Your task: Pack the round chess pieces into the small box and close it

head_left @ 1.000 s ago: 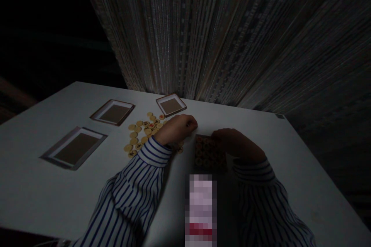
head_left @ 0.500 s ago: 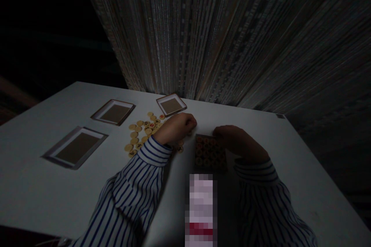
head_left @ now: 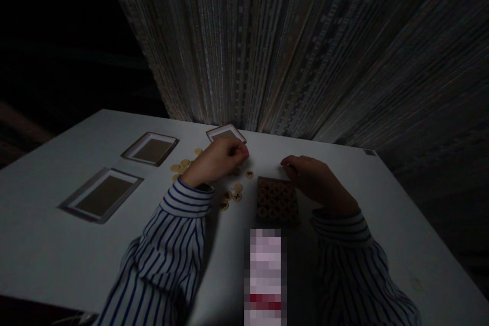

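My left hand point(head_left: 217, 162) hovers over the loose pieces with thumb and fingers pinched together; I cannot make out anything between them. Round wooden Chinese chess pieces point(head_left: 237, 195) with dark characters lie under and beside it, and my wrist and sleeve cover many others. To the right stands a small square box point(head_left: 297, 222), filled with rows of the same round pieces point(head_left: 276, 199). Just above this box's far right corner is my right hand point(head_left: 315, 179). Its fingers are curled and pressed together, and what they hold, if anything, is hidden.
On the white table point(head_left: 34, 244) lie a rimmed tray point(head_left: 140, 180) at left, a second rimmed tray point(head_left: 176, 141) behind it, and a third point(head_left: 209, 135) partly behind my left hand. A string curtain point(head_left: 244, 51) hangs along the table's far edge.
My left hand has shifted left and a little away from me, uncovering several loose pieces near the box. My right hand has risen slightly off the box's far edge.
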Demonstrator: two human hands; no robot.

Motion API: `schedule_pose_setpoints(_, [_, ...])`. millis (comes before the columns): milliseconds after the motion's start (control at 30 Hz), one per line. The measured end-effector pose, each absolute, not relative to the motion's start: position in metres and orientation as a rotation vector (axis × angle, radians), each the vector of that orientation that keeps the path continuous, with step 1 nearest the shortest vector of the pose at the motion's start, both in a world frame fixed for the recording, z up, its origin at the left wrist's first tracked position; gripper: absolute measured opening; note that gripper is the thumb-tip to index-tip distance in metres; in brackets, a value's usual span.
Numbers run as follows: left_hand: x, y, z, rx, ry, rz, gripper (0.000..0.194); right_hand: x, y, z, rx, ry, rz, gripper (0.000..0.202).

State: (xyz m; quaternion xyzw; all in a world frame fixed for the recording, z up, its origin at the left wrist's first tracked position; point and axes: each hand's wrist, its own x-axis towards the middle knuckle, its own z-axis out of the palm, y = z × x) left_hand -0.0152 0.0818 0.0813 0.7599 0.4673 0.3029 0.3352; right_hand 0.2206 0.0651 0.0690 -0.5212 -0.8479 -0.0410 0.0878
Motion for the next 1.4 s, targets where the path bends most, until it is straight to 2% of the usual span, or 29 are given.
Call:
schedule_pose_setpoints(333, [-0.036,0.064,0.114,1.956,1.275,1.083,0.015,0.217,0.061,0.077,-1.228,-2.386,-0.189,0.016])
schedule_pose_setpoints(867, [-0.033,0.041,0.132,1.984,1.328,1.246,0.018,0.209,0.051,0.084,-1.165,-2.358,-0.206,0.013])
schedule_pose_setpoints(1067, [-0.032,0.037,0.115,1.971,1.404,1.184,0.020,0.208,0.046,0.090,-1.110,-2.328,-0.241,0.016])
schedule_pose_setpoints(1400, [-0.046,0.016,0.044,2.118,1.625,0.680,0.018,0.195,0.042,0.093,-1.140,-2.384,-0.237,0.017])
